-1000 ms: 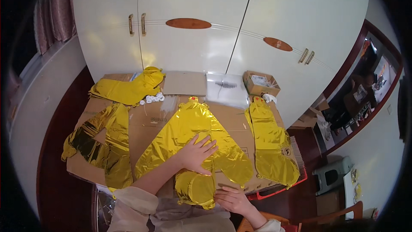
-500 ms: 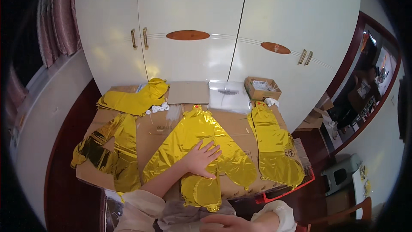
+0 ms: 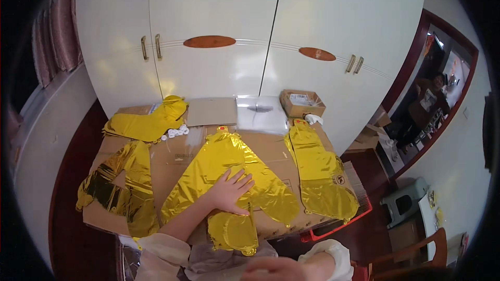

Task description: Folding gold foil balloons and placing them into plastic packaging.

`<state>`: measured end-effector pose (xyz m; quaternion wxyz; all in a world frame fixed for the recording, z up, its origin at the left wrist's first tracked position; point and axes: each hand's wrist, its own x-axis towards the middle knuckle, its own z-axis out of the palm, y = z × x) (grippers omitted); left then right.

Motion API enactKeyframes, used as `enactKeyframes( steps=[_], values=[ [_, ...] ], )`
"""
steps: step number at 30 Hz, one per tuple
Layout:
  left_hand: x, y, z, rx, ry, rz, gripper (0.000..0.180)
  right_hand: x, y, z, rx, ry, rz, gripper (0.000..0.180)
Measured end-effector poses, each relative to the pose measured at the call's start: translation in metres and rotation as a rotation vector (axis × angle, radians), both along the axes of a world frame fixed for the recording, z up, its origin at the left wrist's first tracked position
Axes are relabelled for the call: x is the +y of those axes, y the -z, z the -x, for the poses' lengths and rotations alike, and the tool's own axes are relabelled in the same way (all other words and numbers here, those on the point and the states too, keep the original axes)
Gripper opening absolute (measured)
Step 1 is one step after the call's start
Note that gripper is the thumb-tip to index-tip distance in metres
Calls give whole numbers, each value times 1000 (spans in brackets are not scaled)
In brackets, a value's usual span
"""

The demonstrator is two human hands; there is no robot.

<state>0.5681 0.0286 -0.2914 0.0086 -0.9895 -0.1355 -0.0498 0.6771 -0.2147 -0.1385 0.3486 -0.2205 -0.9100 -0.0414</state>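
The left hand lay flat, fingers spread, on the thin gold foil balloon, gripping nothing; it looked light, slippery, best pinched at its edge. I could not tell the right hand grip.

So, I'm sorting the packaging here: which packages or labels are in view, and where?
Small cardboard box: table's far right, open, brown, white label on top.
Clear plastic bags: left of it, flat stack.
Flattened cardboard: under the gold foil balloons, brown, printed marks.

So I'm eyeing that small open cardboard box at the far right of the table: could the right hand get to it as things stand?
Probably yes. The right hand is pulled back near the body, apparently empty, and only flat gold foil balloons lie between it and the cardboard box, though it is a long stretch across.
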Motion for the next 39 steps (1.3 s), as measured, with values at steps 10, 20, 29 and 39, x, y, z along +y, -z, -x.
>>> enactKeyframes(
  steps=[10, 20, 29, 39],
  values=[
    [0, 3, -6, -35, 9, -33, 108, 129, 155, -90, -16, 785, 404, 50],
    [-15, 8, 6, -69, 2, -51, 110, 104, 168, -83, -181, 822, 378, 52],
    [-10, 4, 4, -25, -37, -34, 113, 70, 149, -117, -64, 1239, 348, 52],
    [-9, 5, 3, -25, -41, -33, 115, 69, 124, -131, 32, 1209, 849, 48]
  ],
)
